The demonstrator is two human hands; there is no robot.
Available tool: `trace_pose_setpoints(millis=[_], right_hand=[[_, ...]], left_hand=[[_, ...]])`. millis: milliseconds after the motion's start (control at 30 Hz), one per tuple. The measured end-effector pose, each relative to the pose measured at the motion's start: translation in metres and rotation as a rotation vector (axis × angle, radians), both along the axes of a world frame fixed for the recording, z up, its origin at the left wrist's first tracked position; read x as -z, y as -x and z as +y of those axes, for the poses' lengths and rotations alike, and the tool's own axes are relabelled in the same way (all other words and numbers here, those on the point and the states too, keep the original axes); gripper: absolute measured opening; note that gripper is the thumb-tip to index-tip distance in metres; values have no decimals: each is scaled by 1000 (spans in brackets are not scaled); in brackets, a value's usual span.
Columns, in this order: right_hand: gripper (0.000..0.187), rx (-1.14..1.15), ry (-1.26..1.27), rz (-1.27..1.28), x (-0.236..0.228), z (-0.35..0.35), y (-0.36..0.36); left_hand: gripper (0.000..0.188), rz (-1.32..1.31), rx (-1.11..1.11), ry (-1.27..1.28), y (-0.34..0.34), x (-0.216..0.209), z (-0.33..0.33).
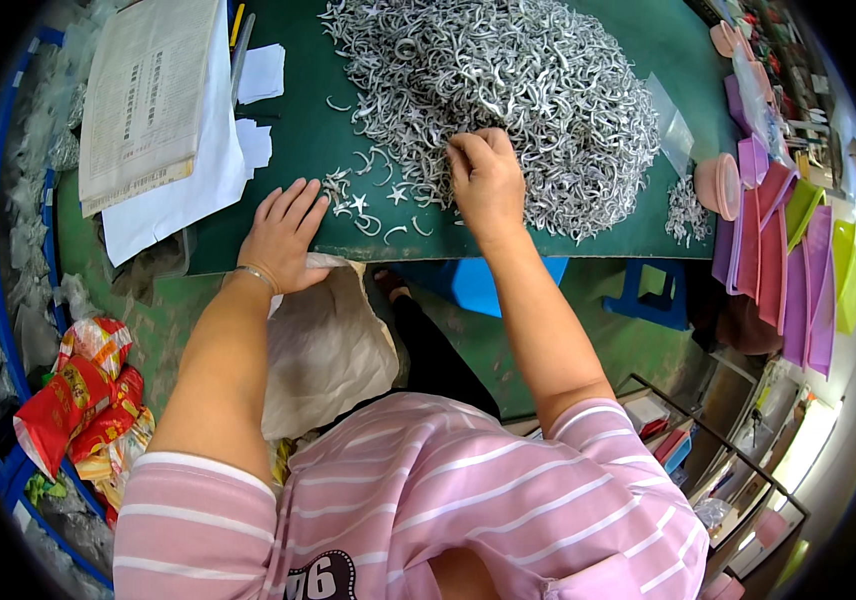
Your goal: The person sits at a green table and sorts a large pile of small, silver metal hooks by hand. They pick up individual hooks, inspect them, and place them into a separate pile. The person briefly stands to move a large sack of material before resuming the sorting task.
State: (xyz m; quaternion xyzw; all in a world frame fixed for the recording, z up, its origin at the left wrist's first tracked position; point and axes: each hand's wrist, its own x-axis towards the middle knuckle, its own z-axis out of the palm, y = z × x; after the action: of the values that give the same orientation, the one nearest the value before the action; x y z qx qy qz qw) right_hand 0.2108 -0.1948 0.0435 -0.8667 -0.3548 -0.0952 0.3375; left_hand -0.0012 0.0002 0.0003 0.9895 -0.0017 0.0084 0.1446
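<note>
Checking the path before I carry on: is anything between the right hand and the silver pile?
Nothing visible is: the right hand is at the near side of the pile. The left hand lies off to the left, by some loose pieces, out of that path.

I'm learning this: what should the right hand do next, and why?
Perhaps draw the right hand leftward toward the loose star-shaped pieces near the left hand: it is curled at the silvery pile, while those lie apart; any held piece is hidden.
</note>
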Motion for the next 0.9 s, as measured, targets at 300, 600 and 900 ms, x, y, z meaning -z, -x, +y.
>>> trace_pose_setpoints(millis=[300, 600, 900], right_hand=[[9, 147, -466, 790, -8, -11, 11], [13, 17, -795, 1417, -18, -21, 21], [13, -124, -859, 1337, -11, -26, 29]], left_hand=[[91, 10, -4, 9, 2, 2, 1], [93, 17, -8, 5, 1, 0, 0], [91, 55, -2, -20, -2, -2, -1]])
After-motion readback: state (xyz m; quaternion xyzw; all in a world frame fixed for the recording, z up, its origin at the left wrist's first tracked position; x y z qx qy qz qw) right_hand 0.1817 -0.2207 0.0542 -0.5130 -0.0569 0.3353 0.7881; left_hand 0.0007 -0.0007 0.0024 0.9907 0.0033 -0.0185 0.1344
